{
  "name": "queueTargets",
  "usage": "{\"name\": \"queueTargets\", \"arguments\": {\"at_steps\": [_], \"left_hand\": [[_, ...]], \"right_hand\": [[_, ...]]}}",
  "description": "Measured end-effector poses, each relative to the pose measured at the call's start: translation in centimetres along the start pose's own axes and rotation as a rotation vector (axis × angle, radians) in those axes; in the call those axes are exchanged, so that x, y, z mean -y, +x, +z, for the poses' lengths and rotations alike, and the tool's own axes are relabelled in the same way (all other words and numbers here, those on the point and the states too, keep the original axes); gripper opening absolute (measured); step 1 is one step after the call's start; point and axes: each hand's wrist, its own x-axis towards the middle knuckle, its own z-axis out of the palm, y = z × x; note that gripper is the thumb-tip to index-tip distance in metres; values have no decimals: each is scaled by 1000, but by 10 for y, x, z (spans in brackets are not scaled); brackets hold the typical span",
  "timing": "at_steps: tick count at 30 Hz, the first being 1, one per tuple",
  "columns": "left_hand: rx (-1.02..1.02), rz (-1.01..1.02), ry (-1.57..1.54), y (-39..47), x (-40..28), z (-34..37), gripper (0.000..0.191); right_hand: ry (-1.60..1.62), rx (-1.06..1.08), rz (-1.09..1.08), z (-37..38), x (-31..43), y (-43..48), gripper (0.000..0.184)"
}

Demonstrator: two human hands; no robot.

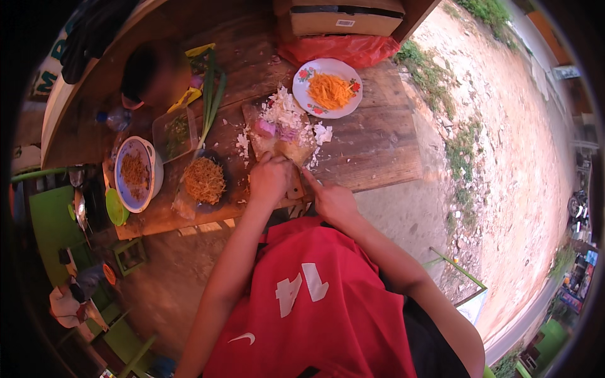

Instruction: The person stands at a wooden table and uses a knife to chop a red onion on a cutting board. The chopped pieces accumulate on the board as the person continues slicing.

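A wooden cutting board (296,188) lies near the table's front edge. Bunched at its lower left, my left hand (270,179) has its fingertips down on the board; whatever they press is hidden. My right hand (336,203) grips a knife (320,182) at the board's right side, index finger stretched along it, the blade mostly hidden. Just beyond my fingers are a piece of purple onion (265,128) and sliced purple onion (289,134). Farther up the board is a heap of pale chopped pieces (282,107). Some white bits (323,134) have spilled onto the wood.
A flowered plate (302,97) of shredded carrot (331,90) stands beyond the board. Leftward are dry noodles (204,180), a white-rimmed basin (124,198), a clear plastic container (189,124) and green onions (211,101). Another person's head (156,73) is across the table (378,156).
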Motion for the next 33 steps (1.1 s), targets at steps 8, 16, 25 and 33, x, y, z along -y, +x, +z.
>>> {"name": "queueTargets", "arguments": {"at_steps": [8,16,25,33], "left_hand": [[24,-17,8,0,-1,-2,12],[17,10,-9,-1,3,-2,15],[37,-8,20,0,0,-5,14],[-5,-3,-11,-3,3,-1,14]], "right_hand": [[9,25,11,7,-4,6,80],[61,44,21,5,-7,9,86],[47,-8,0,12,-5,12,79],[72,89,26,6,-5,10,86]]}}
